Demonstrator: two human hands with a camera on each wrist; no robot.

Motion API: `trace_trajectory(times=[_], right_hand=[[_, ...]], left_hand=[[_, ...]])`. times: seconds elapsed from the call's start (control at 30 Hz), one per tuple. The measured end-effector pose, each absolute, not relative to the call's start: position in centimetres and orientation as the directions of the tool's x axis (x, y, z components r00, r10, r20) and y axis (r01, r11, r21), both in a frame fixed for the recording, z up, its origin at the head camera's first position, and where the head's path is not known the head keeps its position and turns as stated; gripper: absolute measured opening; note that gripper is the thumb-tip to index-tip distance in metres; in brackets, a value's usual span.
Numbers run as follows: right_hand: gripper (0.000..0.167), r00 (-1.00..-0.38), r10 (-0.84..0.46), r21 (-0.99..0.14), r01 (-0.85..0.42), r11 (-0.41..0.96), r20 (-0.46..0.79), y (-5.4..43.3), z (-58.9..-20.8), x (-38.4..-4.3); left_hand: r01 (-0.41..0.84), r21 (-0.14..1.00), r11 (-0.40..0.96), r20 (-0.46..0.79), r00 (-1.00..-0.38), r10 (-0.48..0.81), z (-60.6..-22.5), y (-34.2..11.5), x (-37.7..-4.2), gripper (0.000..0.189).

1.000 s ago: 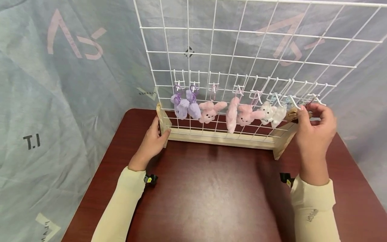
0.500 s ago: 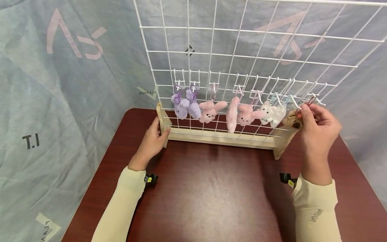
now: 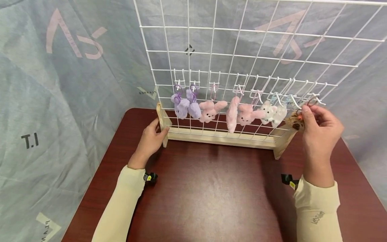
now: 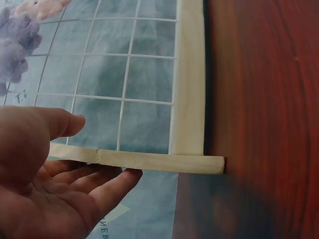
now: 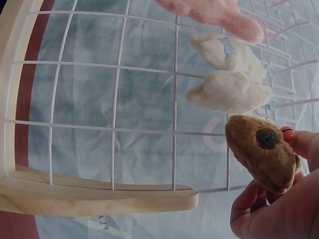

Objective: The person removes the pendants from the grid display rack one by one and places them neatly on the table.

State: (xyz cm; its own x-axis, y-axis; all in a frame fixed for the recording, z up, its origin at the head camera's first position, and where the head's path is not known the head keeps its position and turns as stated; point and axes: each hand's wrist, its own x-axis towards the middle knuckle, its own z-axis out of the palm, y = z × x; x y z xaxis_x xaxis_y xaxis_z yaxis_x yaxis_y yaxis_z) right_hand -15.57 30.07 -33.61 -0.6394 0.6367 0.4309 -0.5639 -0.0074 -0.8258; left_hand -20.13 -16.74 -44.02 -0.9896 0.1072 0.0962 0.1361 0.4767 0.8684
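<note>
My right hand (image 3: 321, 132) pinches a small brown plush keychain (image 5: 261, 152) near its orange bead (image 5: 289, 136), in front of the rack's right end. The keychain's metal ring (image 3: 312, 100) is by the rightmost white hook (image 3: 317, 98); whether it sits on the hook I cannot tell. At the other end, my left hand (image 3: 151, 139) holds the wooden side leg (image 4: 144, 160) of the stand, thumb on one side and fingers on the other. Two white plush keychains (image 5: 232, 92) hang beside the brown one.
A white wire grid (image 3: 211, 52) rises from the wooden base (image 3: 217, 137) on the dark red table (image 3: 211, 188). Pink plush keychains (image 3: 208, 112) and purple plush keychains (image 3: 181, 107) hang from hooks farther left. A grey printed cloth (image 3: 75, 111) surrounds the table.
My right hand has shifted slightly right and down, and more of the brown plush and its ring shows. The left hand stays at the wooden leg, nearly still.
</note>
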Motion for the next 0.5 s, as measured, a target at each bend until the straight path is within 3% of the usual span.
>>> trace_trajectory(times=[0.17,0.5], right_hand=[[0.007,-0.627,0.630,-0.838,-0.542,0.068,0.457,30.2,-33.3,-14.9],[0.017,-0.581,0.651,-0.784,-0.620,0.035,0.488,29.6,-32.0,-13.6]], left_hand=[[0.113,0.864,0.490,0.096,-0.994,0.059,-44.4,-16.8,-20.7,0.049],[0.109,0.812,0.573,0.114,-0.993,0.027,-45.2,-16.6,-20.8,0.038]])
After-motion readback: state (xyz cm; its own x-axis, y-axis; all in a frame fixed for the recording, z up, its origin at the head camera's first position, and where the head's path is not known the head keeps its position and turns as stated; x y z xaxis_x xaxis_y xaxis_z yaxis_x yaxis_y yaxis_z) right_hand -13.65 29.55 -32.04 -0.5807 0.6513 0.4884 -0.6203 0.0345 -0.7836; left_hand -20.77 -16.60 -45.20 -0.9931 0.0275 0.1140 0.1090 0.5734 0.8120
